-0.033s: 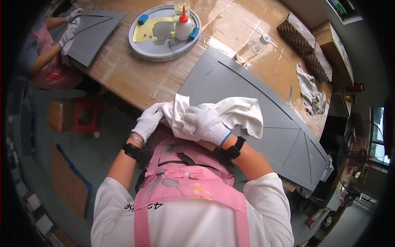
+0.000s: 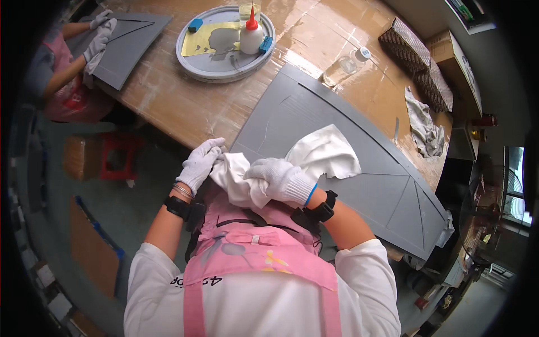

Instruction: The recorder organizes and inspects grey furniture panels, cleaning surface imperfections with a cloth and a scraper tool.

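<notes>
A white cloth (image 2: 324, 151) lies bunched over the near left part of a large grey panel (image 2: 331, 121), its loose end spread to the right. My right hand (image 2: 281, 178), in a white knitted glove with a blue cuff edge, presses on the cloth with its fingers closed around a fold. Beside it, at the panel's near left corner, my left hand (image 2: 200, 164) wears a similar glove. Its fingers are bent together at the panel's edge, against the cloth's left end; their exact hold is partly hidden. Thin grooves run across the panel's surface.
On the brown-covered table (image 2: 179, 106) stand a round tray (image 2: 224, 74) with a red-tipped bottle (image 2: 251, 40) and a clear bottle (image 2: 347, 66). A crumpled rag (image 2: 424, 123) lies at right. Far left, a co-worker's gloved hands (image 2: 98, 42) work at another grey panel (image 2: 132, 45).
My right hand has turned slightly and drawn the cloth's bunched part nearer to me. The cloth's raised left end has dropped, and its right part has folded differently. My left hand has shifted slightly left.
</notes>
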Demonstrator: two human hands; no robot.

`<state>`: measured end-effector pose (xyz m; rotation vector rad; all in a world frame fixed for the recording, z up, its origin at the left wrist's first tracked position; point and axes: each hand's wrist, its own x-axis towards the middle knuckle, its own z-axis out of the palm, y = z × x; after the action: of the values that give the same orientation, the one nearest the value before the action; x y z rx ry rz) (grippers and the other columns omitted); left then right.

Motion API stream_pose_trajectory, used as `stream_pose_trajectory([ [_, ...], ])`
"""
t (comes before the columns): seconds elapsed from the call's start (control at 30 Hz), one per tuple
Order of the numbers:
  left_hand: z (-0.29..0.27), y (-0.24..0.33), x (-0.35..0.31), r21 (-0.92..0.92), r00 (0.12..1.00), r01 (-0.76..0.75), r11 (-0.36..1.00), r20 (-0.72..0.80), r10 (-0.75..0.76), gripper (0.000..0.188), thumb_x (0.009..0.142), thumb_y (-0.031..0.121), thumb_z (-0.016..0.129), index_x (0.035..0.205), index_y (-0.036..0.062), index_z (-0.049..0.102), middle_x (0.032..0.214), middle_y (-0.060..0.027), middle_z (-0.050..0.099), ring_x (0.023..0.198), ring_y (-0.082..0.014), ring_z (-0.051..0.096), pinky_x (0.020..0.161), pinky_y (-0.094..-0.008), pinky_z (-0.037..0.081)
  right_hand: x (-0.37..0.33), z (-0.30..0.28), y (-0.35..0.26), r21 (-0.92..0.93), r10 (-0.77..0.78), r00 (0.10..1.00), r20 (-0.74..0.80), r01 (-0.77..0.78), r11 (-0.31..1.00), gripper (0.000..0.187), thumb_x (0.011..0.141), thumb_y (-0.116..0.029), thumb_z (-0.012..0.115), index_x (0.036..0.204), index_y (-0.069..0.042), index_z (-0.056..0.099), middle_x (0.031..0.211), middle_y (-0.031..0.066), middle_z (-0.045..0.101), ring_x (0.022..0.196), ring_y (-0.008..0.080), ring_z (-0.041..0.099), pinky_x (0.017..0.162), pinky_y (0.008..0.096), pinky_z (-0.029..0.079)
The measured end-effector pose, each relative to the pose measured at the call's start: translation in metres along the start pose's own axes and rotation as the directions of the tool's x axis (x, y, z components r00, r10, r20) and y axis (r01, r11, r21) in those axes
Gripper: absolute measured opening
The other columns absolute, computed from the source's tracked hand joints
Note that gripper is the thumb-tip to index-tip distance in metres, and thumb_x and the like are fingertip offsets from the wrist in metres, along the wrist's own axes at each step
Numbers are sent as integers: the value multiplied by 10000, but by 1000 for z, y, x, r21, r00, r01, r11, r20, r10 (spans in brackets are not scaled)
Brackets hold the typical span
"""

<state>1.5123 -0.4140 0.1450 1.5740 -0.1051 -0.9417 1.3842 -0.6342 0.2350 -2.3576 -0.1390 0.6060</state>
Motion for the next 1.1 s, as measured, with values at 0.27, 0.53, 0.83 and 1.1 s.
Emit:
stream_pose_trajectory([
  [0.27,-19,0,-24,-126,992,-42,991,-125,27,393,1002,186,525,1346,0,490,1078,-64,598,892,-104,589,810,-263,536,-10,-64,96,134,475,668,-572,-495,858,357,870,-306,610,1130,-64,647,1288,175,556,1175,327,539,965,404,450],
  [0.53,17,2,-28,245,826,-405,881,-315,467,508,995,295,545,1388,-10,439,1328,-131,526,1196,-218,534,1034,-356,436,-6,21,7,-96,-151,985,-83,143,985,429,789,-266,672,1206,-174,626,1254,112,563,1102,355,576,929,475,470],
  [0.83,115,44,-54,507,736,-659,555,284,615,662,754,196,805,1320,52,493,1352,-146,452,1248,-276,490,1015,-384,449,-61,-49,3,377,126,987,102,-156,913,683,875,-522,565,1452,-197,399,1271,172,612,1193,343,567,1016,382,442],
  [1.1,81,61,-85,498,906,-395,772,71,417,329,724,-113,611,1021,28,622,1047,-80,595,989,-185,603,875,-297,494,-177,-126,326,203,624,183,-760,-845,495,381,879,-379,587,1050,-52,679,1031,249,668,975,367,658,816,484,535],
])
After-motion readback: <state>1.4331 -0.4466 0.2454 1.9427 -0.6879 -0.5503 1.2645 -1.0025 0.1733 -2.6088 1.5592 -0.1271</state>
